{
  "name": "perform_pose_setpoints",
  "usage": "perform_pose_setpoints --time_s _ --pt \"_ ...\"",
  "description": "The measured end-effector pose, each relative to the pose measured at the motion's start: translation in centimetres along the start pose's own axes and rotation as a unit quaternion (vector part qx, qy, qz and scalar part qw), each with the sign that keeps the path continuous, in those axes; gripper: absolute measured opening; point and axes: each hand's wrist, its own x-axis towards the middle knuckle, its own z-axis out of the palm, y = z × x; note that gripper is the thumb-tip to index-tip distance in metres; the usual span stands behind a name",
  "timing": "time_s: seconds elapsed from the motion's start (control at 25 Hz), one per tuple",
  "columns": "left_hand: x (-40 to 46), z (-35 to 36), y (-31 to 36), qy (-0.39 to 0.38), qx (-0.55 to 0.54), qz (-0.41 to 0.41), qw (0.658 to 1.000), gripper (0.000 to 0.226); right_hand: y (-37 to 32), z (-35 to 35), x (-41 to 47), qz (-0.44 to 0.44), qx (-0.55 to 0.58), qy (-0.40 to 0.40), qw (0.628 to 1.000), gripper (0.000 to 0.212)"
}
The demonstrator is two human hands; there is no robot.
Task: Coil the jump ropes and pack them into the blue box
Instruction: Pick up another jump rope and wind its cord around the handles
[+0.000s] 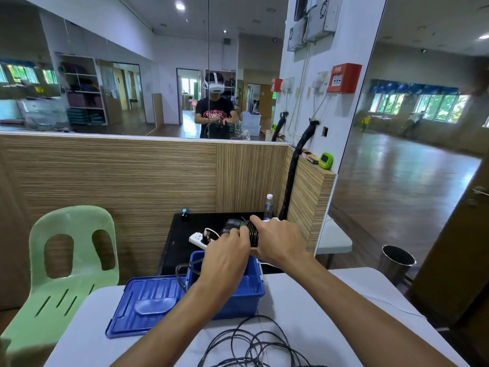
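A jump rope bundle [244,230], black handles with cord wound round them, is held above the open blue box [244,295]. My right hand [277,241] grips the wound part from the right. My left hand [227,254] pinches the cord at the bundle's left side. A loose black loop [182,274] hangs over the box's left wall. More black rope [254,343] lies in tangled loops on the white table [330,313] near me.
The blue lid [144,303] lies flat left of the box. A pale green plastic chair [66,260] stands at the left. Behind the box is a black stand with a power strip [198,239] and a water bottle [268,206]. A metal bin [397,263] stands at the right.
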Motion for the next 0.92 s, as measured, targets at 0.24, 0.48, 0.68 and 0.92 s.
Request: perform_pose_setpoints --time_s 0.24,0.48,0.68,0.92 --pt "-1.9 1.5 0.6 0.057 -0.026 0.017 0.998 0.045 0.1 -0.1 0.4 0.06 0.021 -0.02 0.998 0.087" --pt "-3.0 4.1 0.2 0.125 -0.076 0.032 0.989 0.047 0.8 0.2 0.3 0.048 0.05 -0.002 0.998 0.078" --pt "-3.0 4.0 0.2 0.093 -0.358 -0.075 0.926 0.017 1.3 0.2 1.1 0.042 0.029 0.011 0.999 0.085" --pt "-1.0 3.3 -0.5 -0.006 -0.654 -0.083 0.752 0.024 1.1 -0.2 0.9 0.028 -0.002 0.011 1.0 0.084"
